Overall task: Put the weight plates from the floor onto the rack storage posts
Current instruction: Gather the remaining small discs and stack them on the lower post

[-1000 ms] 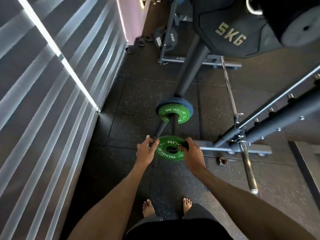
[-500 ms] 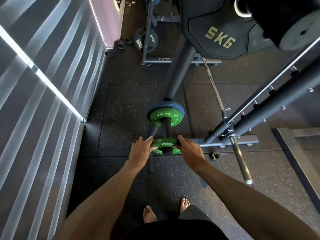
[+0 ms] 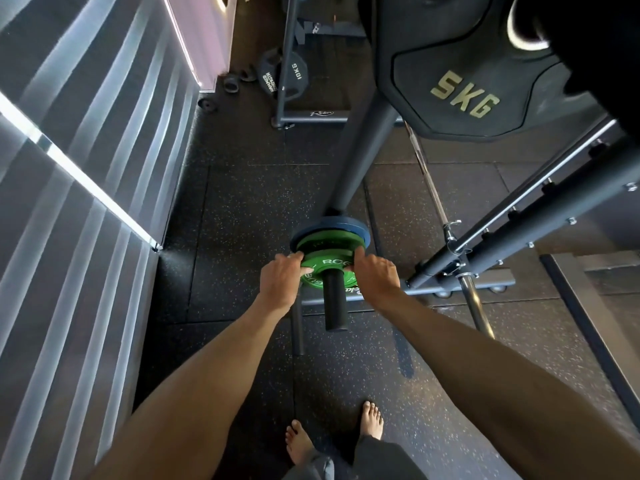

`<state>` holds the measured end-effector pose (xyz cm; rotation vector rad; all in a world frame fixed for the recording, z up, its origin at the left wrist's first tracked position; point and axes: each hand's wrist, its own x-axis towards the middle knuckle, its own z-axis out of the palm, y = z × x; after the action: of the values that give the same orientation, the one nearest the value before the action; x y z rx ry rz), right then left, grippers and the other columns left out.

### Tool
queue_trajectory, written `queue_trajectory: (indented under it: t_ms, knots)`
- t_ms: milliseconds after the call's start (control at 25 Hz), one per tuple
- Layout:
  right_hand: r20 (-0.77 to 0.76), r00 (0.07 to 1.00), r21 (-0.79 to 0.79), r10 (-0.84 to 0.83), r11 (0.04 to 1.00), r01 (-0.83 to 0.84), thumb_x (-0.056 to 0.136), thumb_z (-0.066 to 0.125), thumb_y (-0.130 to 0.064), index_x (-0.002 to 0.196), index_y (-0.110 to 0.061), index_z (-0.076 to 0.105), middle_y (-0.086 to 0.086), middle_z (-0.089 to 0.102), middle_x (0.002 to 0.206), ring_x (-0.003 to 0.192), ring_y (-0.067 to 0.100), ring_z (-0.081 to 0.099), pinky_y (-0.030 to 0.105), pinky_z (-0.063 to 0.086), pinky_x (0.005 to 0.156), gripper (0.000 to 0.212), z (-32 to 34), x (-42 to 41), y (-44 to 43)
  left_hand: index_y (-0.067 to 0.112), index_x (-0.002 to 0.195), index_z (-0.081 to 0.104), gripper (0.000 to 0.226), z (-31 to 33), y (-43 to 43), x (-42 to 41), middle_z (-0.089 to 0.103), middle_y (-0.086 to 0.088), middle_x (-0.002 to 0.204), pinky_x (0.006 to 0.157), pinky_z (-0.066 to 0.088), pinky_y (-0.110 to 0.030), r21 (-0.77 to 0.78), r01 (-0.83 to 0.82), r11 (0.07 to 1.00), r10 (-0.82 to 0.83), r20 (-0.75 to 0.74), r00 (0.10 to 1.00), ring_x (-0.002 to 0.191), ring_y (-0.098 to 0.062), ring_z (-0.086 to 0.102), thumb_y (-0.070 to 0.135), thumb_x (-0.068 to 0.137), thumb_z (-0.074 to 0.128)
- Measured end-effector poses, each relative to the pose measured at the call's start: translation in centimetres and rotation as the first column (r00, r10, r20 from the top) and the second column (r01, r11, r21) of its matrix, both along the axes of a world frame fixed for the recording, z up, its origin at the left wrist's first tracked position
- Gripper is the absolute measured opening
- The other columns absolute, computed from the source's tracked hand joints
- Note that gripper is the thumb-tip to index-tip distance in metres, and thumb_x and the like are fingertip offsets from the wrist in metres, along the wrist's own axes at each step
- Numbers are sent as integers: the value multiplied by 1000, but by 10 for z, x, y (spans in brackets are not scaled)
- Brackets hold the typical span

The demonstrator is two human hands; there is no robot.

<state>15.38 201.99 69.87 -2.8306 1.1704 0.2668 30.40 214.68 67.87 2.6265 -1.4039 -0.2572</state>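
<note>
The floor (image 3: 242,209) is black rubber tiling, flecked with pale specks, with seams between the tiles. The near rack's grey base rail (image 3: 429,289) rests on it, and a thin grey leg tube (image 3: 297,327) runs along it toward the person's bare feet (image 3: 372,420), which stand flat on the rubber. A barbell (image 3: 476,303) lies lengthwise on the tiles to the right. Farther off stands a second rack's base (image 3: 311,116) — a black 10KG plate (image 3: 277,76) sits low against it, and a few small dark round pieces (image 3: 230,86) lie near the wall.

Gym: weight plates (image 3: 460,95), rack (image 3: 554,216), rubber flooring (image 3: 242,202).
</note>
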Motion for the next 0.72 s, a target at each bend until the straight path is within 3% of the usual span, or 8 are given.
queue_trajectory:
  t_ms: [360, 520, 600, 680, 720]
  knots:
    - [-61, 998, -48, -23, 999, 20, 98, 58, -18, 109, -12, 51, 5, 73, 99, 93, 24, 72, 32, 46, 67, 15, 1, 20, -11, 12, 116, 60, 42, -7, -9, 10, 71, -11, 98, 75, 55, -40, -16, 1, 1000, -1, -34, 999, 92, -30, 69, 47, 95, 53]
    - [-53, 997, -31, -55, 998, 53, 101, 52, -20, 117, -9, 49, 9, 71, 109, 100, 27, 70, 35, 50, 75, 20, 5, 22, -7, 14, 112, 58, 40, -21, 6, 12, 73, -9, 92, 74, 56, -43, -115, -90, 989, 51, -302, 952, 86, -30, 70, 50, 94, 53]
    - [58, 984, 49, -166, 985, 163, 101, 52, -25, 128, -5, 42, 13, 65, 119, 107, 29, 66, 39, 52, 82, 35, 2, 13, 6, 15, 119, 57, 37, -29, 33, 3, 75, -5, 96, 75, 58, -40, -224, -207, 952, 94, -431, 897, 85, -25, 71, 43, 94, 58]
    - [236, 882, 253, -408, 902, 350, 100, 51, -33, 143, -6, 30, 17, 54, 133, 115, 34, 60, 44, 51, 87, 55, -5, -6, 31, 12, 124, 55, 36, -37, 63, -6, 73, -6, 97, 74, 59, -36, -229, -343, 911, 178, -532, 828, 83, -21, 71, 31, 95, 61]
    - [307, 812, 335, -497, 855, 396, 101, 49, -37, 146, -8, 25, 18, 49, 137, 115, 36, 59, 47, 51, 87, 59, -8, -19, 45, 9, 116, 57, 31, -41, 75, -11, 73, -8, 91, 68, 59, -35, -189, -404, 895, 229, -581, 781, 75, -20, 70, 30, 94, 63]
